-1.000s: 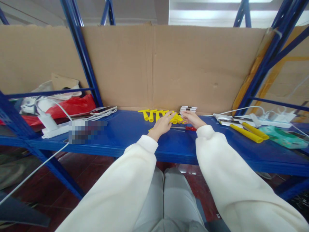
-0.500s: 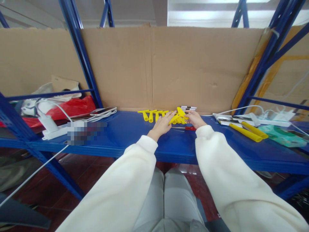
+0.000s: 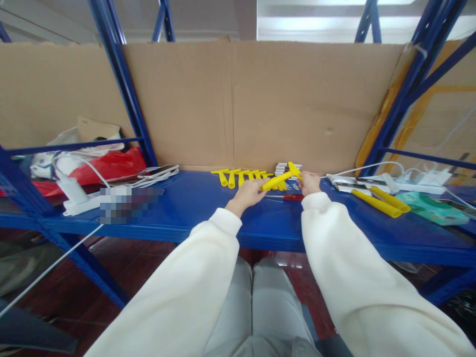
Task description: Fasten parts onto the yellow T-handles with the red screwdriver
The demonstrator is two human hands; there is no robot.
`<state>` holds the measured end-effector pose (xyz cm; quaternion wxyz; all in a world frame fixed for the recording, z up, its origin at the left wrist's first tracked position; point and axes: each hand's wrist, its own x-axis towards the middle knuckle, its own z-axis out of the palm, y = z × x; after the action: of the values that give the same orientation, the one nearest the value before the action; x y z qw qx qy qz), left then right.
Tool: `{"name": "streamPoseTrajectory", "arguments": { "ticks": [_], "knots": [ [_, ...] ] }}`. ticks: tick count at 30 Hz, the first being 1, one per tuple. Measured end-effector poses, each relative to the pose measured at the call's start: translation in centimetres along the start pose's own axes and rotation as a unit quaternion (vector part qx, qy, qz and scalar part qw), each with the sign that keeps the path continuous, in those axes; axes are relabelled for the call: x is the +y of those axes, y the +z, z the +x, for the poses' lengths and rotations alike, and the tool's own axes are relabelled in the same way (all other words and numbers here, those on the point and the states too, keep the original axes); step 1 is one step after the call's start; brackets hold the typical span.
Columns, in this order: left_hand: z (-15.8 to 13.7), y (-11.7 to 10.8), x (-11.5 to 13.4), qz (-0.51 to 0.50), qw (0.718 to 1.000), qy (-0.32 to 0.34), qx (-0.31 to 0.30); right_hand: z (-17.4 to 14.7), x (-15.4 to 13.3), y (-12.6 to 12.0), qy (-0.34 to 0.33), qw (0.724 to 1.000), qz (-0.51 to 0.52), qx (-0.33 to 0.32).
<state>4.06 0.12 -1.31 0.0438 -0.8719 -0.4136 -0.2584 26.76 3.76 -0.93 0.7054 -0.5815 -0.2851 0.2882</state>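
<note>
Held above the blue shelf is a yellow T-shaped plastic handle (image 3: 278, 180), tilted with its crossbar up to the right. My left hand (image 3: 247, 196) has its fingers closed around the tube's lower left end. At the crossbar end, my right hand (image 3: 309, 183) pinches the piece. A row of similar yellow T-shaped pieces (image 3: 231, 178) lies left of and behind my left hand. More yellow pieces (image 3: 279, 186) lie partly hidden beneath the held one. A screwdriver with a red handle (image 3: 293, 197) rests just in front of them.
White-and-black small items (image 3: 281, 167) and a blue printed packet (image 3: 293, 187) sit behind the hands. Two yellow tubes (image 3: 376, 204) and a green packet (image 3: 433, 208) are at right. A white power strip (image 3: 84, 202) lies left. Cardboard (image 3: 278, 104) closes the back.
My right hand has moved slightly right, and the held yellow piece now shows its tube lengthwise between the hands. The blue packet behind has come into view. My left hand has barely moved.
</note>
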Motion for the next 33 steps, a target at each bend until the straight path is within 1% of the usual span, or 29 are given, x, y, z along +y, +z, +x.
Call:
{"name": "streamPoseTrajectory", "arguments": {
  "ticks": [3,12,17,20,22,24,27,30,33],
  "knots": [
    [-0.1,-0.1,0.2,-0.009,1.0,-0.016,0.004,-0.7,-0.4,0.1,0.016,0.999,0.031,0.021],
    [0.0,0.0,-0.1,-0.034,0.999,-0.036,0.013,-1.4,-1.2,0.0,0.038,0.996,0.05,0.058],
    [0.4,0.4,-0.8,-0.081,0.995,-0.031,0.054,-1.3,-1.2,0.0,0.027,0.997,0.069,0.036],
    [0.6,0.7,-1.3,-0.08,0.993,-0.036,0.084,-1.3,-1.2,0.0,0.018,0.996,0.081,0.02],
    [0.8,0.6,-1.6,-0.07,0.991,-0.052,0.103,-1.3,-1.2,0.0,0.018,0.996,0.084,0.005],
    [0.8,0.5,-1.9,-0.061,0.987,-0.083,0.124,-1.3,-1.2,-0.1,0.017,0.996,0.083,-0.003],
    [0.8,-0.1,-2.7,-0.045,0.972,-0.16,0.164,-1.5,-1.2,-0.1,0.01,0.997,0.078,-0.004],
    [0.5,-0.8,-3.8,-0.022,0.944,-0.259,0.202,-1.7,-1.1,0.0,-0.002,0.998,0.065,-0.01],
    [0.0,-1.6,-5.1,-0.001,0.909,-0.358,0.212,-2.0,-1.0,0.0,-0.01,0.998,0.055,-0.013]
  ]
}}
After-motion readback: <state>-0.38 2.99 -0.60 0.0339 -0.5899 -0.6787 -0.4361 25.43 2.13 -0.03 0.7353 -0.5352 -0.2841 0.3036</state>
